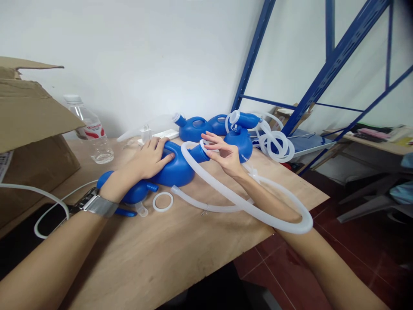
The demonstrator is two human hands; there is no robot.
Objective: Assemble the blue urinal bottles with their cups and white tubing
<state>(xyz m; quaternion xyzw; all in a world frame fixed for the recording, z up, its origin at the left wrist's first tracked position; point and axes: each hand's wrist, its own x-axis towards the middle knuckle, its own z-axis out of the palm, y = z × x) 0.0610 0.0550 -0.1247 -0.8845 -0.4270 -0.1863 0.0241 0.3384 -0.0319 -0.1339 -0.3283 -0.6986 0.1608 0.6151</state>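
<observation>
A blue plastic urinal bottle [179,170] lies on its side, its neck pointing right. My left hand [145,159] grips its body from above, the thumb on the near side. At the bottle's mouth, my right hand [226,157] pinches a white ring [203,146] between thumb and fingers; whether it is threaded on, I cannot tell. A clear plastic hose [222,189] loops across the bottle's neck and over my right forearm. Below the bottle lie a loose white ring [163,201] and the hose's free end [175,189]. Beneath my left wrist is another blue piece [137,192] with a spout, partly hidden.
Behind stand more blue urinal bottles [195,129], with coiled hoses [277,146] at right. A water bottle [97,137] and an open cardboard box [35,129] are on the left. A power strip [166,134] lies near the wall. Blue metal shelving [325,69] rises at right, past the table edge.
</observation>
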